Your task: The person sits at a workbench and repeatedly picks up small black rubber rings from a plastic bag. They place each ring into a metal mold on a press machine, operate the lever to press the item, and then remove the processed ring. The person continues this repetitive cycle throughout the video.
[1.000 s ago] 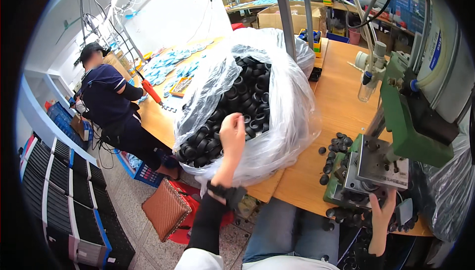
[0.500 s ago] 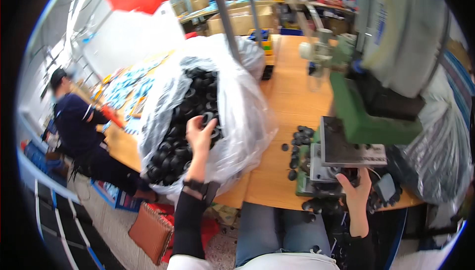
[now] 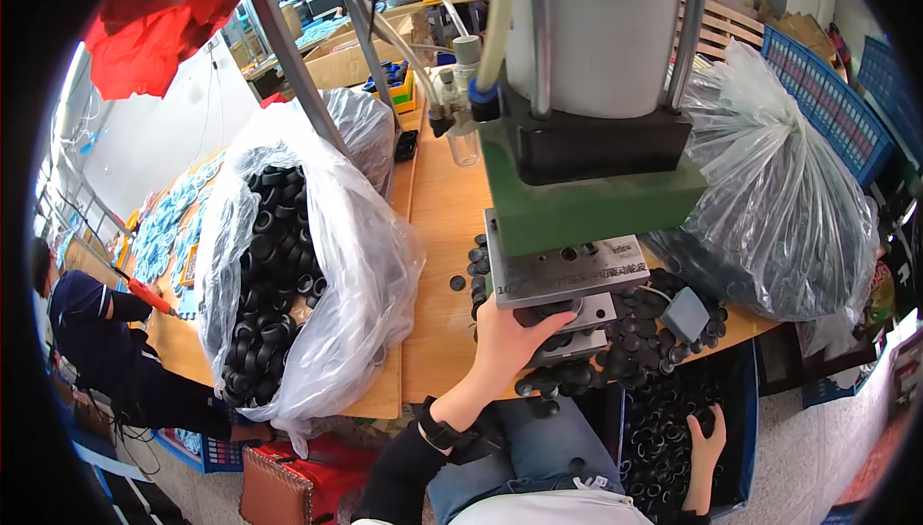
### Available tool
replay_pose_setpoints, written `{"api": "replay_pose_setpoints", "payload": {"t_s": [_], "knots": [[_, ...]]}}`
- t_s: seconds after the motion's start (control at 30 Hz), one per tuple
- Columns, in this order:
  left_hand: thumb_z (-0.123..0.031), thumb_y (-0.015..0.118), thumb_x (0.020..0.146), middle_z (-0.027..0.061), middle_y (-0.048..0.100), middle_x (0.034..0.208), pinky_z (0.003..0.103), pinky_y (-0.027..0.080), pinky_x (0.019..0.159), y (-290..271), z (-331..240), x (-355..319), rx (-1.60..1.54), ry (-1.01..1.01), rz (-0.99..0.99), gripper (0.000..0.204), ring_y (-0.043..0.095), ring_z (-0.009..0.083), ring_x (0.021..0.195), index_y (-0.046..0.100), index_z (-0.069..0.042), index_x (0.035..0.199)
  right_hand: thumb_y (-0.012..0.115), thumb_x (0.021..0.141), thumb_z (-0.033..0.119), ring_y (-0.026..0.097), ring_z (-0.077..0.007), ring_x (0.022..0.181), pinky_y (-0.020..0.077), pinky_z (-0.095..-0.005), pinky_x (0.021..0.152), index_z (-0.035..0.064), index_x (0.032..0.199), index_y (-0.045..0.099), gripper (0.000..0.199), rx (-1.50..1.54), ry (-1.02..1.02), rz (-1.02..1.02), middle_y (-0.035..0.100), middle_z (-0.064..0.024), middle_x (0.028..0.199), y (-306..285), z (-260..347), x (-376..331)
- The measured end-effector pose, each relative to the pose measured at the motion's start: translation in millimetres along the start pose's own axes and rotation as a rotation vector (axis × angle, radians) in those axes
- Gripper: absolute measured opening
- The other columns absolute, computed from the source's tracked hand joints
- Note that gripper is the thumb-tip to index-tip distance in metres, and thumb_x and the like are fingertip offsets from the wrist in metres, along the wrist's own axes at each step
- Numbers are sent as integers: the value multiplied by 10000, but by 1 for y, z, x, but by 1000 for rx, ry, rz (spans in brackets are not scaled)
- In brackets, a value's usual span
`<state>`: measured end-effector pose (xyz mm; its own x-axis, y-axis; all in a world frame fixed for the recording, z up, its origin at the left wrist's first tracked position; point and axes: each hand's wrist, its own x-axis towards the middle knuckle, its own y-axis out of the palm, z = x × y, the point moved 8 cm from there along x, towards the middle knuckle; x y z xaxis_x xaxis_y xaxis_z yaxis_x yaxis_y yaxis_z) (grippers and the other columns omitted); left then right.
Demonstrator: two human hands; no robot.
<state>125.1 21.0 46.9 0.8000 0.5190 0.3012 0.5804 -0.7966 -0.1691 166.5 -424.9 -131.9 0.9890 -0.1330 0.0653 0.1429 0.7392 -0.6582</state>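
Note:
My left hand [image 3: 505, 344] reaches into the gap of a green press [image 3: 596, 208], its thumb and fingers closed round a black rubber cap [image 3: 546, 315] under the steel upper plate [image 3: 567, 270]. The hand partly hides the cap. Lower right, my right hand [image 3: 710, 448] is over a blue bin [image 3: 753, 410] of thin black rings [image 3: 659, 458]. Its thumb and fingers curl round a small dark round piece, seemingly black rubber, partly hidden by the fingers.
A clear plastic bag [image 3: 361, 285] of black caps [image 3: 269, 265] stands open at left. Loose black pieces [image 3: 639, 342] lie about the press. A tied bag [image 3: 779, 188] sits at right. A co-worker [image 3: 91, 333] stands far left, holding a red tool.
My left hand has gone from the bag of caps to the press. My right hand has left the press and moved down to the bin. The view has turned right.

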Motion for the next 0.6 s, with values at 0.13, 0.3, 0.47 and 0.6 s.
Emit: {"api": "replay_pose_setpoints", "payload": {"t_s": [0.13,0.3,0.47,0.6], "knots": [[-149,815,669,89,672,844,294,499,669,8,0,2,119,92,-21,368,639,177,760,628,27,931,699,786,182,350,-346,1308,270,-407,1077,-20,1346,389,671,-124,-269,-63,400,-195,1395,5,21,18],[-203,833,649,103,651,948,343,454,835,13,8,0,282,105,6,459,604,224,941,617,5,997,605,854,221,359,-337,1305,251,-443,1074,4,1297,463,514,-355,-713,22,452,-153,1359,72,153,79],[-282,859,593,109,597,1095,397,392,948,-14,7,-18,16,115,-7,631,501,291,1113,576,-44,1105,566,879,285,387,-302,1288,231,-464,1081,32,1270,500,470,-463,-713,57,494,-119,1324,114,161,101],[-158,793,694,105,641,914,348,468,831,-111,-42,-39,412,394,-259,338,607,266,917,627,-8,947,527,908,285,357,-297,1313,221,-467,1084,37,1284,490,452,-489,-596,165,484,-95,1344,96,155,108]]}}
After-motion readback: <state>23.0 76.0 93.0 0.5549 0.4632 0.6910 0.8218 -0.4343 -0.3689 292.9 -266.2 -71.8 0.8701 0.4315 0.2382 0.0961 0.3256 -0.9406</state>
